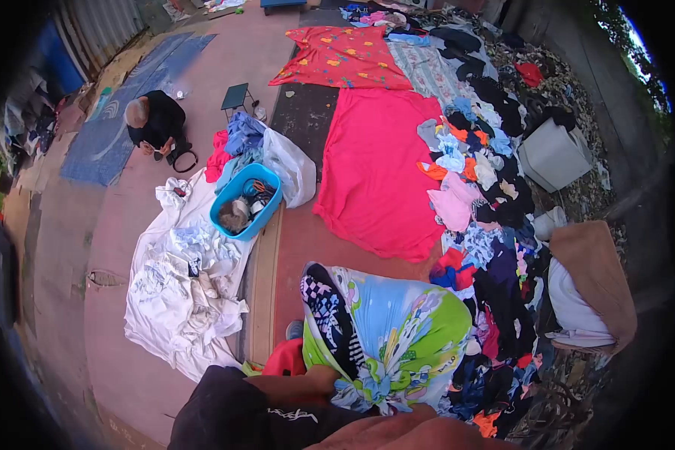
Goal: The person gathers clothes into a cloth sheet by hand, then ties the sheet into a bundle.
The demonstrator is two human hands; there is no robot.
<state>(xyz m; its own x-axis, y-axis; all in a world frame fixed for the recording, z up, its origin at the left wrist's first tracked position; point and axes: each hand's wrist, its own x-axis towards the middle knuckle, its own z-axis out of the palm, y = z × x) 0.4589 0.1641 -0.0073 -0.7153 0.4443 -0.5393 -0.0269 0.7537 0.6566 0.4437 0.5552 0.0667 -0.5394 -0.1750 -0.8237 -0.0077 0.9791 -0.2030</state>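
Observation:
A big cloth bundle [397,322], in green, light blue and patterned fabric, bulges right in front of me. Its cloth is gathered into tight folds near its lower edge. My left hand [324,379] is pressed in at these folds and appears closed on the cloth, though the fingers are mostly hidden. At the bottom edge my right arm [405,429] reaches along the underside of the bundle; the right hand's fingers do not show. Part of a red cloth [285,358] and a shoe [295,330] show left of the bundle.
A pink sheet [379,165] lies ahead, with a long heap of mixed clothes [495,247] on its right. To the left are a white sheet [146,300] with pale clothes and a blue tub [274,206]. Another person [157,124] crouches farther off, near a small stool [235,96].

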